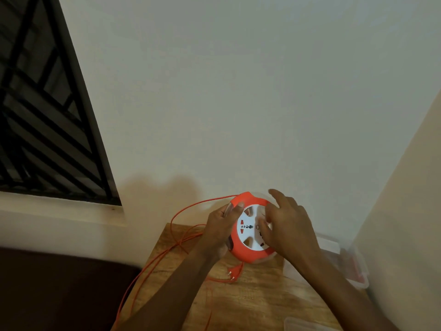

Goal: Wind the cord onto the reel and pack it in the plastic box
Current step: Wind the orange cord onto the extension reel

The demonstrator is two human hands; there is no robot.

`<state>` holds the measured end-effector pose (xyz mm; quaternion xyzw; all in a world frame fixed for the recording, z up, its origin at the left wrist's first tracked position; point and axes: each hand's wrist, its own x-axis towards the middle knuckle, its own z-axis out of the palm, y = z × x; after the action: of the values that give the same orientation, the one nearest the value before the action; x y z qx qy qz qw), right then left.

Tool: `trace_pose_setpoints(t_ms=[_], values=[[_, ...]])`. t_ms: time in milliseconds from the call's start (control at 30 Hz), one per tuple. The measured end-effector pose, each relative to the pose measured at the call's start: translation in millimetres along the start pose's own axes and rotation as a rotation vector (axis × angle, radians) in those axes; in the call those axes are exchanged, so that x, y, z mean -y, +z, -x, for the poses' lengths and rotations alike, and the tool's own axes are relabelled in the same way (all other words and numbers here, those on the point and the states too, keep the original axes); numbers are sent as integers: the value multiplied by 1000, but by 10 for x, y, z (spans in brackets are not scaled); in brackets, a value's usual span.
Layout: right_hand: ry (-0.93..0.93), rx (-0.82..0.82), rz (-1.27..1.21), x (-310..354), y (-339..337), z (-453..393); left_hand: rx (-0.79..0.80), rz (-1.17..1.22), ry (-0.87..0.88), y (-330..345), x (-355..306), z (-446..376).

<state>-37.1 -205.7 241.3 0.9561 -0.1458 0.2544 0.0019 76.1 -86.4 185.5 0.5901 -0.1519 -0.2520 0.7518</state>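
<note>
An orange cord reel [248, 252] with a white socket face is held up above the wooden table [250, 302]. My left hand [220, 229] grips its left rim, thumb over the orange edge. My right hand [287, 225] lies on the white face with its fingers bent into it and the index finger raised. The thin orange cord [176, 247] leaves the top of the reel, loops to the left and hangs off the table's left edge. Its plug [232, 271] lies on the table just below the reel. The clear plastic box [343, 259] stands to the right, partly hidden by my right forearm.
A clear lid [307, 324] lies at the table's front right edge. A pale wall stands close behind the table and another on the right. A barred window [47, 115] is at the upper left, a dark surface [59, 295] below it.
</note>
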Motion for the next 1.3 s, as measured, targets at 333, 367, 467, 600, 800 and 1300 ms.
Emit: trace_pose_setpoints(t_ms=[333,367,467,600,800,1300], values=[[-507,393,191,-13,75,113,106,-9,-35,-181,93,-15],[-529,410,211,-23,93,128,107,-26,-25,-185,100,-17],[-585,412,280,-14,145,188,119,-123,11,-208,89,-10],[-601,392,300,5,133,219,135,-191,32,-290,34,-23],[-587,405,211,58,158,232,193,-247,-6,-399,-33,-58],[-246,459,211,282,282,214,67,-15,-75,-319,-5,10]])
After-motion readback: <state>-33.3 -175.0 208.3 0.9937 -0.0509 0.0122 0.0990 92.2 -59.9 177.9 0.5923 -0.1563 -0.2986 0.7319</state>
